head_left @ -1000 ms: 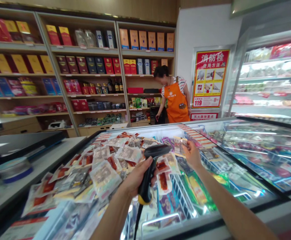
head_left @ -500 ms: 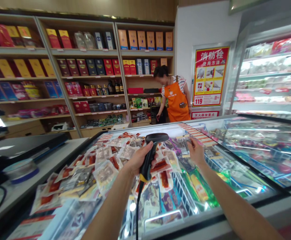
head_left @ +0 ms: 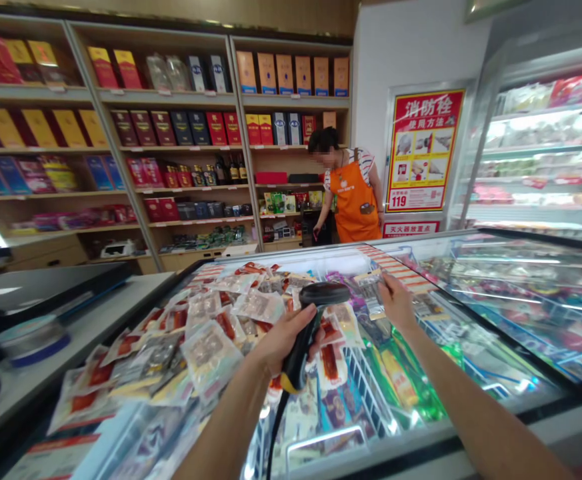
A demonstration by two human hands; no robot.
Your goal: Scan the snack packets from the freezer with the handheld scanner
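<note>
My left hand (head_left: 281, 340) is wrapped round the handle of a black and yellow barcode scanner (head_left: 305, 347), its head turned to the right and its cord hanging down. To the right, my right hand (head_left: 397, 303) pinches the edge of a clear vacuum-packed food packet (head_left: 369, 288) with greyish contents. Both hands are above the glass top of a chest freezer (head_left: 513, 427). Left of the scanner lies a heap of sealed packets (head_left: 211, 353), several with reddish-brown sausage-like pieces. Parts of the heap are hidden behind my left hand and the scanner.
Beneath the glass are wire baskets (head_left: 371, 387) and green packages (head_left: 403, 377). A counter (head_left: 145, 297) with a roll of tape (head_left: 33, 340) stands at left. Beyond the freezer, a person in an orange apron (head_left: 355, 207) leans beside shelves of boxes (head_left: 185, 130).
My left hand and the scanner have moved slightly down and to the right. The packet in my right hand is lifted and shows more plainly. The view has shifted a little.
</note>
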